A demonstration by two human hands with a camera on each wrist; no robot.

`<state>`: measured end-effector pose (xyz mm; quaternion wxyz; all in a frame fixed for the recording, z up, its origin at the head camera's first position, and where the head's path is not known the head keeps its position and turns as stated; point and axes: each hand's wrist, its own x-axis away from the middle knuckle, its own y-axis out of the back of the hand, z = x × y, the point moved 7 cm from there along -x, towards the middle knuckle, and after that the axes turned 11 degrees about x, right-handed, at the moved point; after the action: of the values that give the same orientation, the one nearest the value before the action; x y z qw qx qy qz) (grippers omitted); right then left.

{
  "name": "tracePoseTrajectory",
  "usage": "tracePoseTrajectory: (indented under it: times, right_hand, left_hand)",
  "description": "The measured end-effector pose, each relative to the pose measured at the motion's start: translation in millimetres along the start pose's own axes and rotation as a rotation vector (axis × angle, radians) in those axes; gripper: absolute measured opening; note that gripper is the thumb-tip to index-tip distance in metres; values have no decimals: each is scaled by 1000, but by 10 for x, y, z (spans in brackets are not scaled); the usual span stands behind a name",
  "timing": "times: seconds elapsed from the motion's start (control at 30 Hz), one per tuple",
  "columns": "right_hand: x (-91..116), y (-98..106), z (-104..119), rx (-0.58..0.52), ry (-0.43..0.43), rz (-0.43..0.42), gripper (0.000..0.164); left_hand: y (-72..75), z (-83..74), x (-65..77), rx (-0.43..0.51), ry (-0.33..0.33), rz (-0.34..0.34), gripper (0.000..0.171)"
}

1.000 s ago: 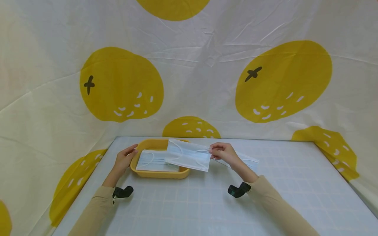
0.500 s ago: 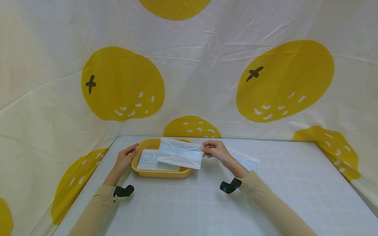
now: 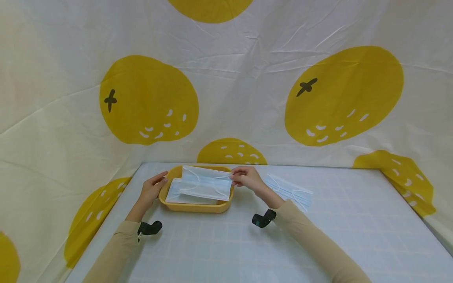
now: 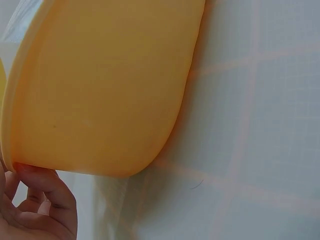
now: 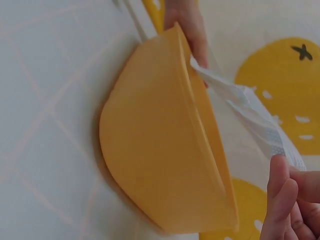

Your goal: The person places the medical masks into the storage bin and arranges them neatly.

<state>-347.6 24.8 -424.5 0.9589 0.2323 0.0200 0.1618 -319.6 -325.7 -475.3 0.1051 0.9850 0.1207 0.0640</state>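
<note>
A yellow plastic basin stands toward the back of the table. My left hand holds its left end by the rim; the left wrist view has those fingers at the edge of the yellow wall. Between thumb and fingers my right hand pinches the right end of a pale blue face mask, tilted over the basin. Below it lies another face mask inside, partly covered. How many lie under that one I cannot tell. Right of the basin, a face mask rests on the table, partly behind my right forearm.
The table has a pale cover with a faint grid. A white cloth with yellow fruit prints hangs behind it and along the sides. Each wrist wears a small black camera, the right one just above the table.
My right hand has moved left with the pinched mask, from beyond the basin's right edge to over it. More of the mask on the table shows. The left hand stays at the rim.
</note>
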Motion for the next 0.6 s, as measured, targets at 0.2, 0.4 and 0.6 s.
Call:
tracePoseTrajectory:
  times: [0.2,0.4,0.6]
  right_hand:
    - [-70,-89,78,-17,-8,21,23]
    - [-126,-162,150,3,-19,43,24]
    - [-163,-245,166,2,-53,67,24]
  left_hand:
    - [7,12,-14,2,16,-12,49]
    - [8,14,-28,9,12,-23,48]
    - [7,12,-28,14,17,-32,48]
